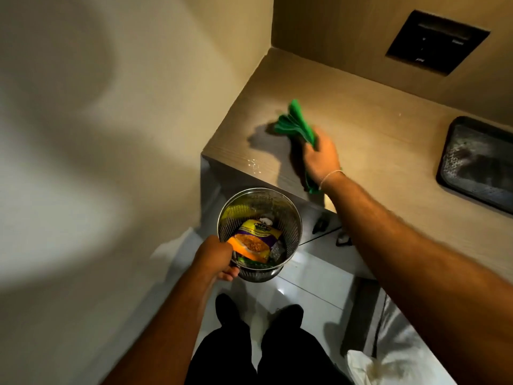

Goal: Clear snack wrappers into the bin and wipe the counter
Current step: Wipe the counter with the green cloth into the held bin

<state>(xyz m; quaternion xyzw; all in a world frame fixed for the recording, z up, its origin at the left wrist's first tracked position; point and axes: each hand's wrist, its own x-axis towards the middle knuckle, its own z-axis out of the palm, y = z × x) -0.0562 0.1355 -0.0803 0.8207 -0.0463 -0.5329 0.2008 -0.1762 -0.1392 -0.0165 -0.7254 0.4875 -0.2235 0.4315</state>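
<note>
The head view looks down at a wooden counter [361, 112] set in a corner of the room. The right hand [322, 157] is above the counter, near its front edge, and its fingers are closed around a green cloth [295, 123]. One bunched end of the cloth sticks out past the hand toward the wall and lies on or just above the surface; I cannot tell if it touches. The other end hangs out below the wrist, at the counter edge. A thin band goes around this wrist. The left hand [216, 258] is lower, beside the counter, and its fingers grip the near rim of a metal mesh bin [291, 218], which is held above the floor, just below the counter corner. Inside the bin lies a yellow and purple snack wrapper [255, 240], with some other scraps under it that are too dark to name. A few small wet drops shine near the front corner of the counter. A dark tray [477, 159] rests on the counter at the right side, well apart from the cloth.
</note>
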